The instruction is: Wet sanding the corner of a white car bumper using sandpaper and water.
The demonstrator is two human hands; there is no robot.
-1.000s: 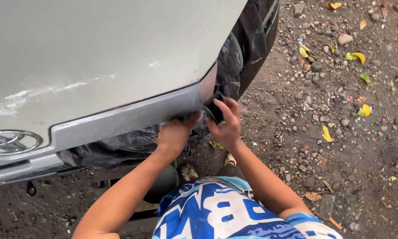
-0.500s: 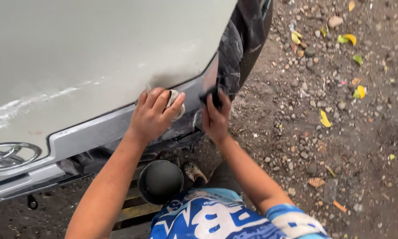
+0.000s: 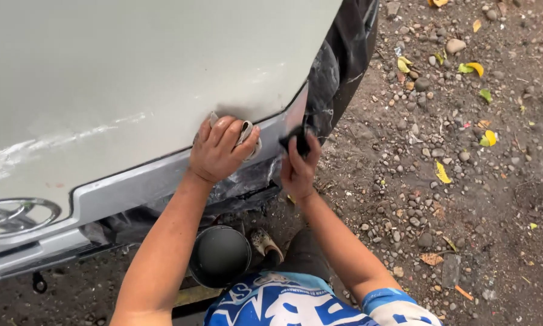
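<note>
Left hand (image 3: 218, 151) presses cloth (image 3: 247, 134) on car panel (image 3: 132, 78).

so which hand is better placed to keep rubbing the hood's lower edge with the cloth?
Left. The left hand already presses the cloth flat on the hood at its lower edge. The right hand sits lower, at the bumper corner, gripping a small black object.

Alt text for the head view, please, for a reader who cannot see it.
The left hand presses a folded grey cloth against a silver car hood near its front edge, while the right hand holds a small black object beside it. Below sit a black bowl and gravel ground with yellow leaves.
</note>
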